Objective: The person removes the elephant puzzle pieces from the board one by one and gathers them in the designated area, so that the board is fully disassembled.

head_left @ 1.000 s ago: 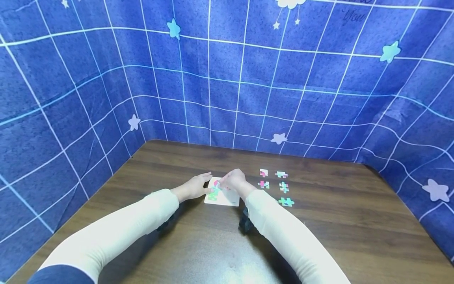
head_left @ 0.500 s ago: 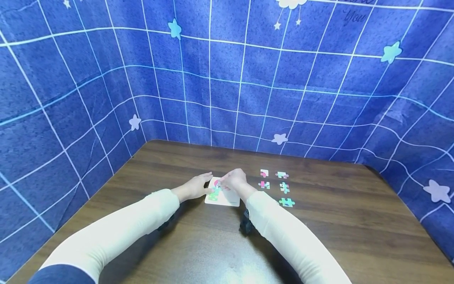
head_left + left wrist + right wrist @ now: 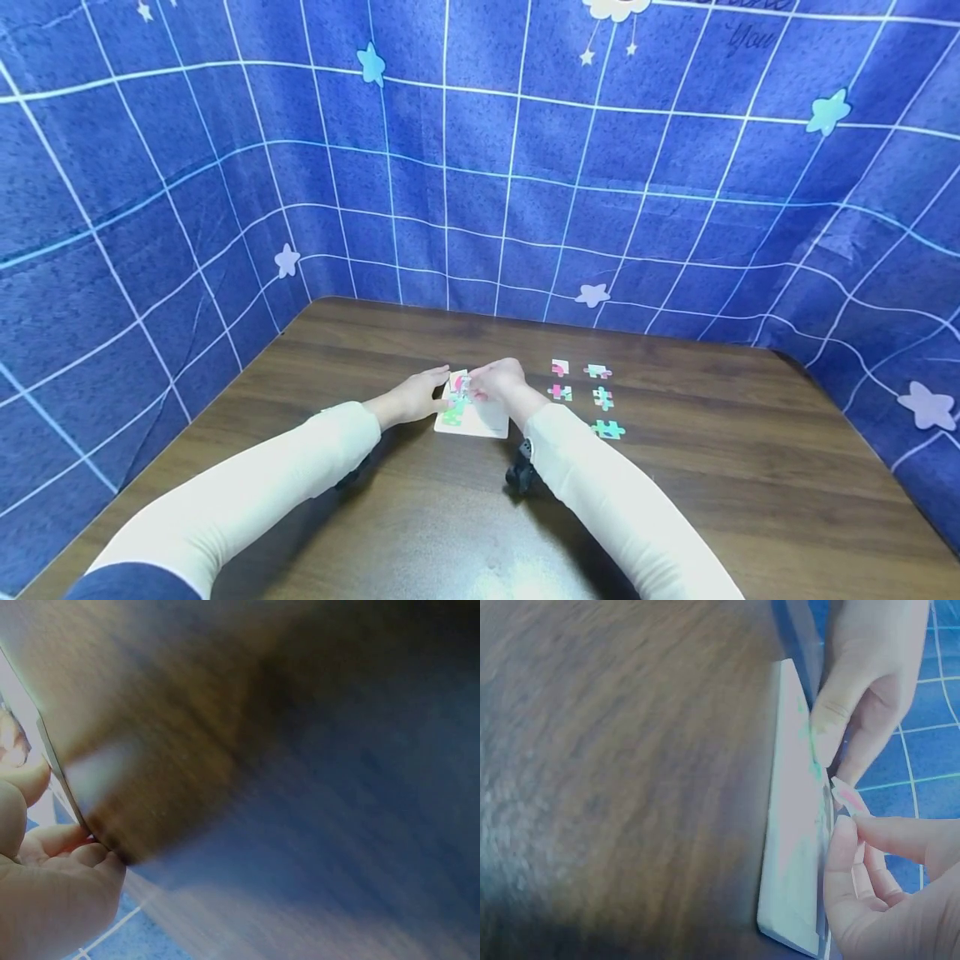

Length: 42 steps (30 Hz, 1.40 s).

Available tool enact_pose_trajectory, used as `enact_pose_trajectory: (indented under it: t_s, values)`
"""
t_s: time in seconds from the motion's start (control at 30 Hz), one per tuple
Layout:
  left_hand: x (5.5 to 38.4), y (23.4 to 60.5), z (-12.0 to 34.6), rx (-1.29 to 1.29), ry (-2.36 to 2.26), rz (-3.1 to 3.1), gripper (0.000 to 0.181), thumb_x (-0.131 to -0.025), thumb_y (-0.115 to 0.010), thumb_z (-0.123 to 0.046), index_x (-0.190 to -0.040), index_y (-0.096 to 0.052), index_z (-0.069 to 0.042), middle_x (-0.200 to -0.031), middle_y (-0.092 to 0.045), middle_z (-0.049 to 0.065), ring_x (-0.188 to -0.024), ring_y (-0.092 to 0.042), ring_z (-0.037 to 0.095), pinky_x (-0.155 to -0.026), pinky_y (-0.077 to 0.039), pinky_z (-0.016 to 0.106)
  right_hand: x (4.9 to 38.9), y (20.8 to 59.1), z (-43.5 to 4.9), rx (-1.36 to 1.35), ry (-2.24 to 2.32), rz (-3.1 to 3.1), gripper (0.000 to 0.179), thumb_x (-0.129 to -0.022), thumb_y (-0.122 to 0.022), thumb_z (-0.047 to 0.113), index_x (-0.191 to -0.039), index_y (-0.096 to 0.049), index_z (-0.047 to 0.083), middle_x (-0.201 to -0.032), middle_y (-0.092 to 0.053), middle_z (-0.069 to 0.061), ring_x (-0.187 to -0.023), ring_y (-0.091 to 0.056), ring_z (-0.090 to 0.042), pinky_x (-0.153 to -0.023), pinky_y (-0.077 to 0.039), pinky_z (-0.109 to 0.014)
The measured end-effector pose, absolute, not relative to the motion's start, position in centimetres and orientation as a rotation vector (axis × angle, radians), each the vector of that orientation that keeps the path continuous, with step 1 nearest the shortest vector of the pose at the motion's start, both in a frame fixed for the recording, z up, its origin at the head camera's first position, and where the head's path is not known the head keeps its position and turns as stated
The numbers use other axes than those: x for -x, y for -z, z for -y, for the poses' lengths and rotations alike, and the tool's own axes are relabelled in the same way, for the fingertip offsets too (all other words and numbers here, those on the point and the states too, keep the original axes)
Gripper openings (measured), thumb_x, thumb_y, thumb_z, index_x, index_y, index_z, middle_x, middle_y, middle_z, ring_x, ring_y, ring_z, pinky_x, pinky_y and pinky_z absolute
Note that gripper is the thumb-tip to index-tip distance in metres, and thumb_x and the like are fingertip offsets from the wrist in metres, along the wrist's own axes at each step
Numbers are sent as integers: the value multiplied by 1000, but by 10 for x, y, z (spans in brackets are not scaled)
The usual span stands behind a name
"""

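A puzzle piece was being fitted into the white puzzle board mid-worktop, pinched in the right hand grip while the board's edge was steadied by flat left hand fingers, so pressing it flush probably came next.

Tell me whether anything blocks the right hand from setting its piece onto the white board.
Nothing visible does. The right hand holds a piece right over the board. The left hand rests on the board's left edge, beside the spot, not across it.
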State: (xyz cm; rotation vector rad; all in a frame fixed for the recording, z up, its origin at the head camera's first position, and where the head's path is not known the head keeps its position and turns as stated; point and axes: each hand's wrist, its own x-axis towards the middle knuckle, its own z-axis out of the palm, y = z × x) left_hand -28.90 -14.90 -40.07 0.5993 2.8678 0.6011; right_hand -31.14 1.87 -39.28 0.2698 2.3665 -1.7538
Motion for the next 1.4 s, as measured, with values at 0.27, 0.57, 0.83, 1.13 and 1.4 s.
enact_pose_trajectory:
  t_s: [0.27,0.57,0.83,1.13,1.4]
  values:
    - [291,403,149,-641,-568,-2892,65,-94,-63,-23,-143,-38,10,-154,-32,25,-142,-31,39,-118,-26,47,307,380,-30,-160,1924,-2114,28,-82,-64,-12,-110,-68,-10,-110,-70,-22,-68,-67,-11,-73,-59,-25]
    - [289,399,148,-617,-568,-2875,65,-95,-62,-24,-144,-36,9,-155,-30,23,-143,-29,40,-118,-25,48,305,365,-47,-98,2050,-1956,30,-86,-61,-10,-117,-65,-10,-97,-73,-18,-71,-70,-13,-73,-59,-24]
    - [287,398,147,-580,-590,-2859,65,-96,-61,-25,-145,-35,8,-157,-27,21,-144,-28,39,-119,-24,49,305,361,-76,-105,2126,-1947,33,-86,-63,-9,-119,-62,-12,-82,-73,-10,-69,-71,-13,-72,-59,-23]
    - [286,401,152,-544,-596,-2837,66,-96,-60,-26,-147,-32,6,-158,-25,20,-145,-25,38,-119,-23,49,307,358,-106,-123,2161,-1919,39,-87,-61,-11,-125,-57,-13,-78,-71,-7,-69,-70,-12,-69,-59,-21]
    - [286,397,148,-575,-613,-2817,67,-96,-60,-26,-147,-32,7,-158,-25,20,-145,-24,39,-119,-22,50,307,354,-130,-123,2121,-1959,42,-90,-59,-6,-132,-52,-11,-79,-69,-4,-70,-68,-9,-72,-59,-21]
